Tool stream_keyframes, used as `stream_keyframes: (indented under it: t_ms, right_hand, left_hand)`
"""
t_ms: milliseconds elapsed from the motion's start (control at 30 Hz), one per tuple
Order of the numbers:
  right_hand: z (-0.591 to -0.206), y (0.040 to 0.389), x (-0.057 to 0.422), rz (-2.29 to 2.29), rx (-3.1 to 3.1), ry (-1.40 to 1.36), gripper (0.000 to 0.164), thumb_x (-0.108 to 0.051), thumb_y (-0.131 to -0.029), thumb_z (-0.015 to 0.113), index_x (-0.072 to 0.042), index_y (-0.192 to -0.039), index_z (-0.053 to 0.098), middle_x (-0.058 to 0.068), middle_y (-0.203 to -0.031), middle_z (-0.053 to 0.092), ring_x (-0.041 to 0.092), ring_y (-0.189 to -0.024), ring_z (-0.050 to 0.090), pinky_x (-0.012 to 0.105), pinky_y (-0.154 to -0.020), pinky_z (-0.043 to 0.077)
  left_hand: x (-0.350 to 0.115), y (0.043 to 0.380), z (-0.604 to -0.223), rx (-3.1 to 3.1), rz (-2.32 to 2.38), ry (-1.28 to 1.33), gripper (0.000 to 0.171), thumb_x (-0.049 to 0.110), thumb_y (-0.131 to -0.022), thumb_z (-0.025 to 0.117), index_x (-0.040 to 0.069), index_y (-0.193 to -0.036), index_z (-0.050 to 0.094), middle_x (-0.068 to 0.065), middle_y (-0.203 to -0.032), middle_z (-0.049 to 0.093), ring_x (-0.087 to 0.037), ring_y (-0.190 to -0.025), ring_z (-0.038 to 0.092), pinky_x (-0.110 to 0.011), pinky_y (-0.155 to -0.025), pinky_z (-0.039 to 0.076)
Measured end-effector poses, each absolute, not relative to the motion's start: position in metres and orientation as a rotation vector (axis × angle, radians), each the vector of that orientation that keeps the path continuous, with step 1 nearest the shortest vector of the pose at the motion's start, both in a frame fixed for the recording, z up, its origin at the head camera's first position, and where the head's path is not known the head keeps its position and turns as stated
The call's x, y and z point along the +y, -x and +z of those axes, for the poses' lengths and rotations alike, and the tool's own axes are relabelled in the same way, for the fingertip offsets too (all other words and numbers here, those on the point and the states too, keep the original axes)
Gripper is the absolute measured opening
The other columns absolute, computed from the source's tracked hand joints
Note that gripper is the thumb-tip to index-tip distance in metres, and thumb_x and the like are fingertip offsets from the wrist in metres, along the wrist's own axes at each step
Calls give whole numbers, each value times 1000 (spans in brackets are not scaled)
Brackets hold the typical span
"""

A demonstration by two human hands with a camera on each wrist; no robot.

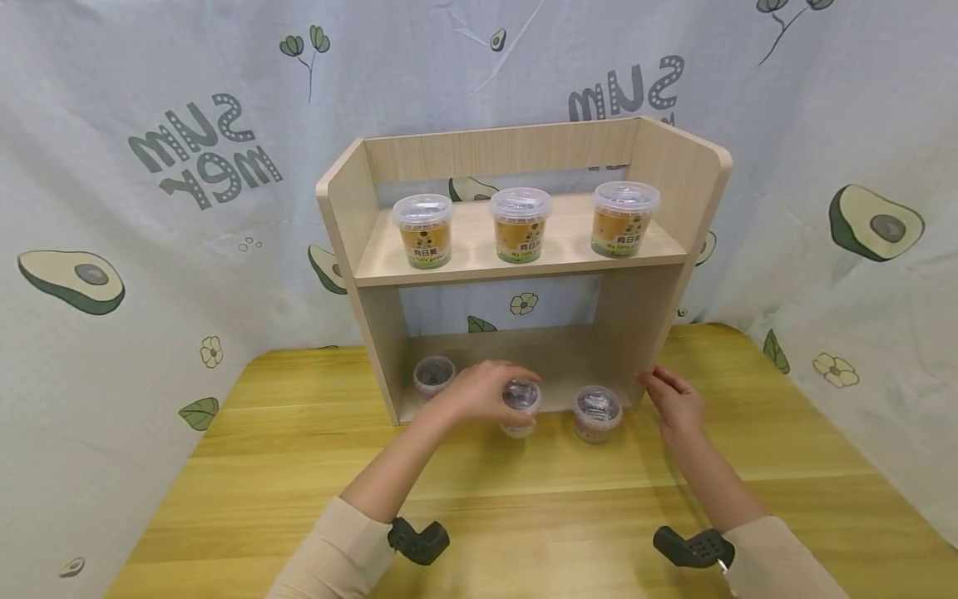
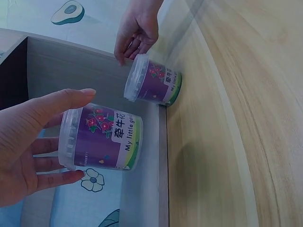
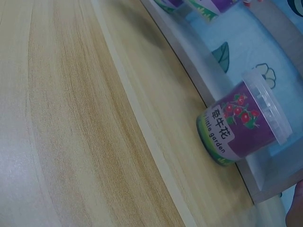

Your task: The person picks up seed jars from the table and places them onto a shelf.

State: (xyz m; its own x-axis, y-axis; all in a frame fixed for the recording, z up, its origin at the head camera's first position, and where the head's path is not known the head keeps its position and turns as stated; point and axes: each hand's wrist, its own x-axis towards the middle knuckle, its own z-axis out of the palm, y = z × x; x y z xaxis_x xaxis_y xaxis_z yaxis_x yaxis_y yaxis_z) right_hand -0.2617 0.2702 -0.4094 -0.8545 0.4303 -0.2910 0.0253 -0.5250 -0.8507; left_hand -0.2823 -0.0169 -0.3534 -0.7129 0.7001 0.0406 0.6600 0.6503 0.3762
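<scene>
A purple-labelled lidded tub (image 2: 106, 137) is in my left hand (image 1: 486, 393), with thumb and fingers around its lid. In the left wrist view it hangs tilted, its base slightly above the lower shelf board. My right hand (image 1: 677, 403) holds the front edge of the wooden shelf's right side panel (image 1: 645, 333), low down near the table. Just left of that hand, another purple tub (image 3: 241, 120) stands at the front edge of the lower board. A third such tub (image 1: 434, 374) is at the lower left, partly behind my left hand.
On the upper board (image 1: 464, 237) stand three orange-labelled lidded tubs, one being the left tub (image 1: 423, 231). The shelf rests on a wood-grain table (image 1: 524, 516). Behind it hangs a curtain (image 1: 224, 274) printed with avocados.
</scene>
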Motion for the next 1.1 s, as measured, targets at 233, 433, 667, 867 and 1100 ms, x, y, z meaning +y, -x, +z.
stream_keyframes:
  t_ms: [233, 433, 667, 867, 1100]
  right_hand:
    - [-410, 261, 270, 2471, -1354, 688, 29, 11, -75, 66, -16, -63, 70, -8, -70, 66, 1, -68, 63, 15, -69, 51]
    - [-411, 261, 270, 2478, -1360, 685, 29, 10, -76, 66, -16, -64, 70, -8, -71, 66, 0, -69, 63, 14, -70, 50]
    - [-410, 261, 271, 2470, -1370, 671, 29, 10, -76, 66, -16, -64, 70, -8, -70, 66, 1, -68, 64, 15, -69, 51]
    - [-409, 261, 271, 2481, -1358, 668, 29, 11, -76, 66, -15, -64, 70, -7, -70, 65, 1, -67, 64, 15, -69, 51]
    - [-410, 261, 270, 2467, -1362, 672, 30, 11, -76, 66, -15, -63, 70, -7, -69, 65, 1, -67, 63, 15, -69, 51]
  left_hand:
    - [-17, 285, -345, 2746, 585, -1179, 55, 41, -74, 74, 19, -122, 60, 2, -115, 62, -12, -99, 56, -25, -77, 48]
    - [-16, 292, -327, 2757, 561, -1224, 56, 42, -74, 74, 20, -123, 59, 3, -113, 62, -11, -98, 57, -25, -78, 48]
    - [-16, 296, -313, 2754, 566, -1189, 58, 42, -73, 74, 22, -124, 58, 4, -109, 63, -9, -91, 58, -23, -72, 48]
    - [-16, 298, -313, 2752, 568, -1176, 57, 42, -73, 75, 22, -124, 58, 4, -107, 63, -10, -90, 59, -22, -71, 48]
    - [-18, 306, -318, 2743, 568, -1140, 56, 39, -75, 73, 21, -125, 57, 3, -110, 63, -11, -90, 58, -23, -72, 47]
